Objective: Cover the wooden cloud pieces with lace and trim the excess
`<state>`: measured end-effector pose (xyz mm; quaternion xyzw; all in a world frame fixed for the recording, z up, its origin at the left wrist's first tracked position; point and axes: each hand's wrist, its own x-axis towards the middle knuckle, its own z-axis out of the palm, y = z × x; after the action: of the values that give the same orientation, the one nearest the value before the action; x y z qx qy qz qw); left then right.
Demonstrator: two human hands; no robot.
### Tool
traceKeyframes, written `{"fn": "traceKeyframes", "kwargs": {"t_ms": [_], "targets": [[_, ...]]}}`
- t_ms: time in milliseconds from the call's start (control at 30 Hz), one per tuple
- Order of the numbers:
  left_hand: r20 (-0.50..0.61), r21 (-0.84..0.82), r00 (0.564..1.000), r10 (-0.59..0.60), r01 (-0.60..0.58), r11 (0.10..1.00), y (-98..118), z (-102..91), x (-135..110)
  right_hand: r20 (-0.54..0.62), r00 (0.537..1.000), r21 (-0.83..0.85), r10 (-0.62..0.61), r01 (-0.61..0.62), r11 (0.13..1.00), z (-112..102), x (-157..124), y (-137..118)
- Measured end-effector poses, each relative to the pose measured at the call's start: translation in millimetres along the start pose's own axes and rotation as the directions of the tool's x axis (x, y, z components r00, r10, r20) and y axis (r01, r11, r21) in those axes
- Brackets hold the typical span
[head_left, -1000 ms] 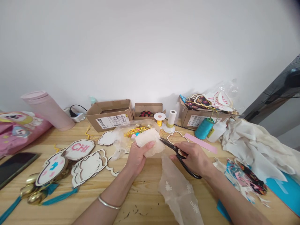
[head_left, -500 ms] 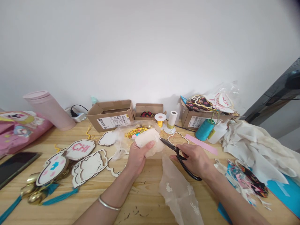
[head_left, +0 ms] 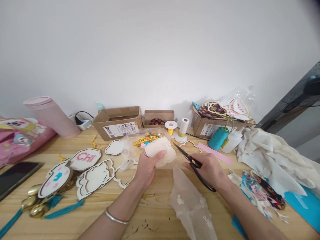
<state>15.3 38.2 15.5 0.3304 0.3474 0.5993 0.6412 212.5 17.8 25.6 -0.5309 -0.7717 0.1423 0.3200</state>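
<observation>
My left hand [head_left: 146,166] is closed around a roll of cream lace fabric [head_left: 160,150], held above the wooden table [head_left: 155,206]. A loose strip of sheer lace with white flowers [head_left: 191,205] trails from the roll down toward me. My right hand [head_left: 208,170] grips black scissors [head_left: 193,165], their blades closed and pointing up-left, the tips close to the right side of the roll. A silver bangle sits on my left wrist.
White cloud-shaped wooden cutouts [head_left: 93,176], one lettered CHI [head_left: 85,158], lie at left beside a phone [head_left: 13,178]. Cardboard boxes [head_left: 117,123], thread spools [head_left: 217,138], a pink tumbler [head_left: 51,116] line the back. White cloth [head_left: 270,156] and scraps [head_left: 262,191] fill the right.
The scissors' tips have swung slightly up and to the right, away from the roll, and my right hand shifted a little with them. My left hand kept still.
</observation>
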Motion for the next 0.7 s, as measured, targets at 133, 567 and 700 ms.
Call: {"fn": "traceKeyframes", "kwargs": {"t_ms": [133, 567, 700], "targets": [[0.001, -0.003, 0.999, -0.032, 0.032, 0.999, 2.8, 0.6, 0.3, -0.04, 0.99, 0.202, 0.132, -0.122, 0.972, -4.8, 5.4, 3.2], [0.064, 0.106, 0.989, -0.134, 0.127, 0.986, 4.3, 4.0, -4.5, 0.138, 0.99, 0.581, 0.02, -0.097, 0.808, -5.8, 0.9, -7.9], [0.096, 0.129, 0.985, -0.142, 0.13, 0.983, 3.6, 4.1, -5.7, 0.079, 0.997, 0.532, 0.027, -0.065, 0.844, -8.8, 3.8, -8.9]]}}
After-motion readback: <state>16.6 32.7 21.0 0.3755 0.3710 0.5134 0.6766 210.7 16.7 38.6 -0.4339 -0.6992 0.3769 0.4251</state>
